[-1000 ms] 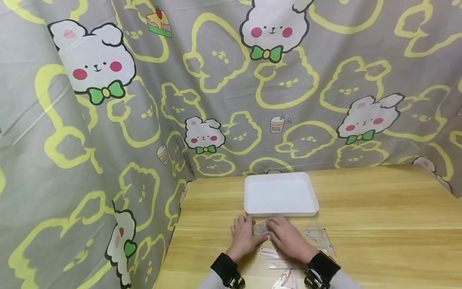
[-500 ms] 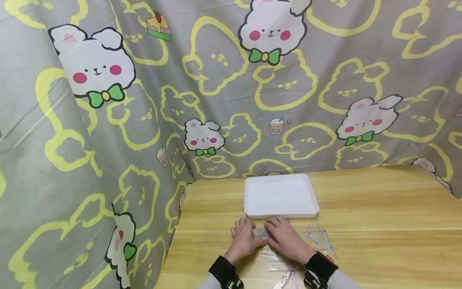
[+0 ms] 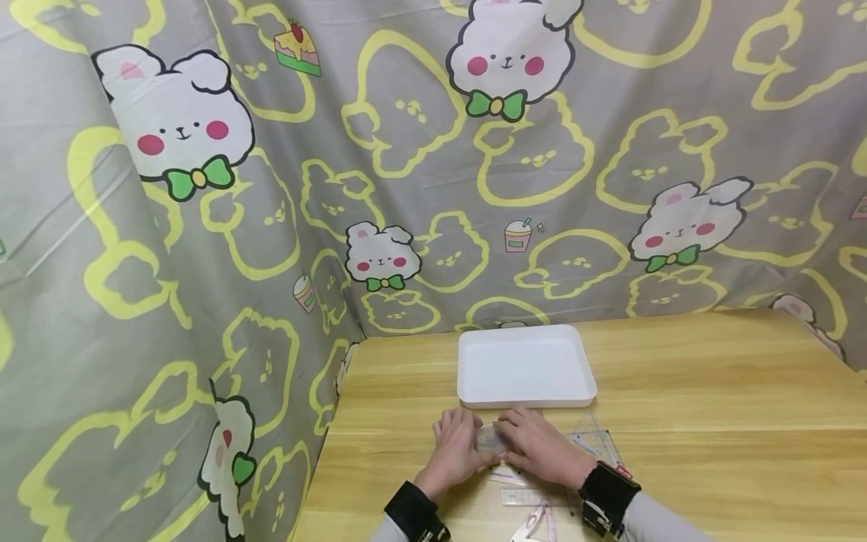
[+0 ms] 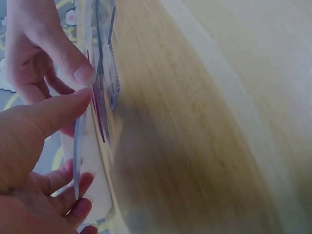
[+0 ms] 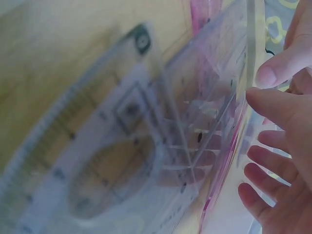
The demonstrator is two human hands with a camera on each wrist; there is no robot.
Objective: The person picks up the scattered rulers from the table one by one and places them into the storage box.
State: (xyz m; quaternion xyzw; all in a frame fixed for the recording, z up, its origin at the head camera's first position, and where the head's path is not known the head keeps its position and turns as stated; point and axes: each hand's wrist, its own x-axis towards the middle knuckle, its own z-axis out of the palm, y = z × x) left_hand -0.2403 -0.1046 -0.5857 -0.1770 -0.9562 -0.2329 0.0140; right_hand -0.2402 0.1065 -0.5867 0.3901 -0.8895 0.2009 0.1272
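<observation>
In the head view, both hands meet over the table just in front of the white tray. The left hand [image 3: 450, 450] holds a clear plastic piece [image 3: 489, 439] between thumb and fingers. Fine tick marks run along the piece's edge in the left wrist view; its full shape is hidden. The right hand [image 3: 542, 449] grips the piece's other end, its thumb close to the left thumb. Clear set squares [image 3: 599, 446] lie right of the right hand. A clear set square with an oval cutout [image 5: 131, 105] fills the right wrist view's foreground.
A white tray [image 3: 528, 403] stands behind the hands. A clear ruler [image 3: 521, 497], a short strip with blue print [image 3: 506, 476], a white piece with an oval hole [image 3: 528, 525] and a pink-edged piece [image 3: 551, 523] lie near the front. A patterned curtain [image 3: 433, 150] hangs behind.
The hands stay in nearly the same place. The clear piece between them tilts a little, and the right wrist shifts slightly right.
</observation>
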